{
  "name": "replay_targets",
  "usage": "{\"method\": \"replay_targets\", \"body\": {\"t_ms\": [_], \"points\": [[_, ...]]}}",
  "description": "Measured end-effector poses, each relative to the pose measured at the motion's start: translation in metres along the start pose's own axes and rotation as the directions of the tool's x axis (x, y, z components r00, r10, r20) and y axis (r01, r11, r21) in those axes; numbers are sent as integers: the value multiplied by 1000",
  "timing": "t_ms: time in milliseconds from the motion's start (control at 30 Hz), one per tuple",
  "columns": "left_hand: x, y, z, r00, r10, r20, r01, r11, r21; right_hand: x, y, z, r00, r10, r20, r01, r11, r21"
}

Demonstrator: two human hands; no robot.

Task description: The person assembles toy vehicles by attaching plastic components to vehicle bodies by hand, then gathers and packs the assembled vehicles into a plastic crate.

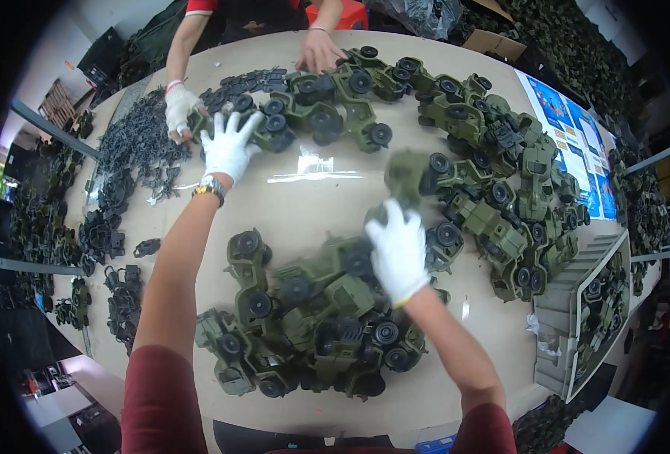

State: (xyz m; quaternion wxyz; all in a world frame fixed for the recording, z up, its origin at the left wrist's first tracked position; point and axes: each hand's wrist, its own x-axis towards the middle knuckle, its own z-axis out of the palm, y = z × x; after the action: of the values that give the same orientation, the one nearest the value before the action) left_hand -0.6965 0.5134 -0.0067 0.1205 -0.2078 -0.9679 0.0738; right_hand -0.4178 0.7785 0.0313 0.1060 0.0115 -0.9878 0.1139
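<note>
My left hand (230, 145), in a white glove, reaches to the far side with its fingers spread over a green toy jeep (272, 135) in the far row. My right hand (399, 250), also white-gloved, is at the middle right, slightly blurred. At its fingertips is a green toy jeep (405, 175) smeared by motion; the hand appears to grip its near edge, though the fingers hide the contact. Just below and left of this hand lies a heap of green toy jeeps (316, 303) with black wheels, tumbled at various angles.
Across the table, another person's gloved hand (182, 112) and bare hand (320, 51) touch toys. Small dark plastic parts (144, 132) lie at the left. More toy jeeps (494, 204) crowd the right, beside a grey crate (551, 321) and a blue-white printed sheet (562, 136).
</note>
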Motion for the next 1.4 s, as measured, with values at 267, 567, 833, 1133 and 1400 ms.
{"method": "replay_targets", "body": {"t_ms": [267, 567, 833, 1133, 1400], "points": [[-1, 37, -8, 885, 50, -463, -230, 911, -342, 25, 57, -67, 991, -127, -31, 131, 962, 238], [41, 206, -59, 840, 513, -177, -528, 848, -45, 194, 214, -33, 934, 147, 326, -202, 969, 142], [43, 181, -33, 816, 572, -87, -569, 820, 54, 102, 169, -53, 936, -116, 333, 71, 987, 144], [-1, 100, -57, 913, 408, 9, -407, 912, -53, 32, 96, -60, 790, -423, 445, 303, 899, 317], [-246, 23, -173, 998, 60, 35, -43, 931, -362, 8, 71, -83, 666, -704, 246, 601, 702, 382]]}}
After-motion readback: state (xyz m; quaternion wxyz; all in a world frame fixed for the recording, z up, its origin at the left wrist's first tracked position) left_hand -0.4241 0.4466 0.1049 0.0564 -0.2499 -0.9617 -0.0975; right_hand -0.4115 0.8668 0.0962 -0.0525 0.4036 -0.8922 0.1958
